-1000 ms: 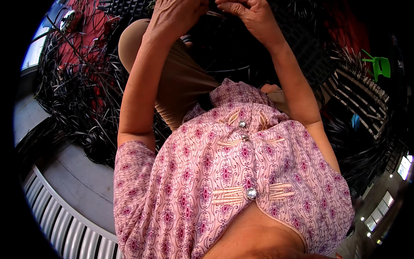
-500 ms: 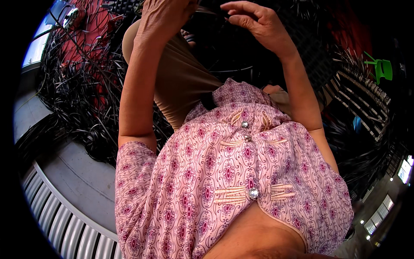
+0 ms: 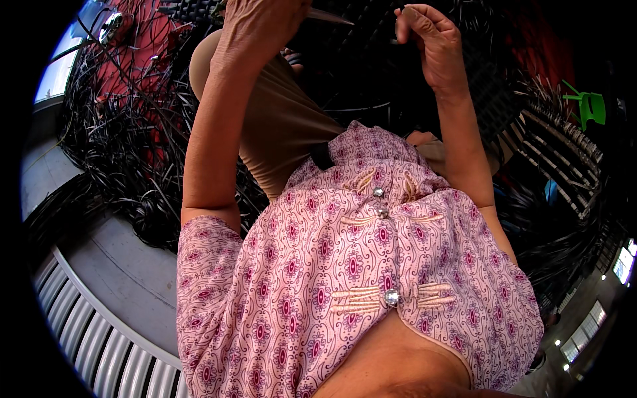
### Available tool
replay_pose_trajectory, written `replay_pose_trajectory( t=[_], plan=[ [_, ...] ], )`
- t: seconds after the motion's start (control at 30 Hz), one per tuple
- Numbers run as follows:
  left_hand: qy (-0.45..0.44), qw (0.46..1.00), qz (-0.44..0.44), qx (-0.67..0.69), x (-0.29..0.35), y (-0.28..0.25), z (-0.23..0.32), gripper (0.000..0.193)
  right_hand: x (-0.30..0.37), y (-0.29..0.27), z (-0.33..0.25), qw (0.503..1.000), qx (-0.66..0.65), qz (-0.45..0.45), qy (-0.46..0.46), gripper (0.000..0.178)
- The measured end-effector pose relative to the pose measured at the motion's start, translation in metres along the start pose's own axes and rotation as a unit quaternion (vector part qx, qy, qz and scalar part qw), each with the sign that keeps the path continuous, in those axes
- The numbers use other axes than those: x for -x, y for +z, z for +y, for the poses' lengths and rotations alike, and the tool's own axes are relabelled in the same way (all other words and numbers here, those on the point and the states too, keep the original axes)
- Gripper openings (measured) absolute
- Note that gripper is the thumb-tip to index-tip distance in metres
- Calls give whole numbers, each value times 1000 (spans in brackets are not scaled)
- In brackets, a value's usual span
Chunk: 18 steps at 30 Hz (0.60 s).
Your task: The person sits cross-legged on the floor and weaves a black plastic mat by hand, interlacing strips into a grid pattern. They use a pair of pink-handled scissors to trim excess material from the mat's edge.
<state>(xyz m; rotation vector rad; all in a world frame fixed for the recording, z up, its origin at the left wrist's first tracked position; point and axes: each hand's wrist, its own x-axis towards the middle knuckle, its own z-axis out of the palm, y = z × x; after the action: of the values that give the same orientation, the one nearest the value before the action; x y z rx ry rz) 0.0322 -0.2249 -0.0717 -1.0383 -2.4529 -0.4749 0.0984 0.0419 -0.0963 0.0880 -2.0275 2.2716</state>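
My left hand [image 3: 262,30] is at the top edge, closed, its fingertips partly cut off by the frame. A thin, tapered pointed blade [image 3: 332,16] sticks out of it toward the right. My right hand [image 3: 434,46] is raised across from it, with thumb and fingers curled together in a pinch. A tiny pale bit shows under those fingertips; what it belongs to is too dark to make out. Dark woven black strips [image 3: 488,83] spread below and beside my right hand.
Tangled black strips [image 3: 99,146] lie in heaps on the left, over red material [image 3: 133,60]. A ribbed grey metal rack [image 3: 99,345] is at lower left. On the right are a slatted bundle [image 3: 557,159] and a green plastic chair [image 3: 589,109].
My right hand has moved right, away from my left, and its fingers have curled in. More of the blade shows beside my left hand, which has shifted slightly.
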Motion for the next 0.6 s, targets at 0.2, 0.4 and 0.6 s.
replay_pose_trajectory(
  t=[0.2,0.4,0.6],
  plan=[
    [15,999,14,-41,-3,5,-1,10,1,-1,1,1000,-5,0,0,24],
    [33,995,16,-88,-9,3,17,9,0,-1,3,1000,-12,-3,0,23],
    [12,999,1,-41,-8,6,9,8,0,-5,7,1000,-21,-1,2,22]
  ],
)
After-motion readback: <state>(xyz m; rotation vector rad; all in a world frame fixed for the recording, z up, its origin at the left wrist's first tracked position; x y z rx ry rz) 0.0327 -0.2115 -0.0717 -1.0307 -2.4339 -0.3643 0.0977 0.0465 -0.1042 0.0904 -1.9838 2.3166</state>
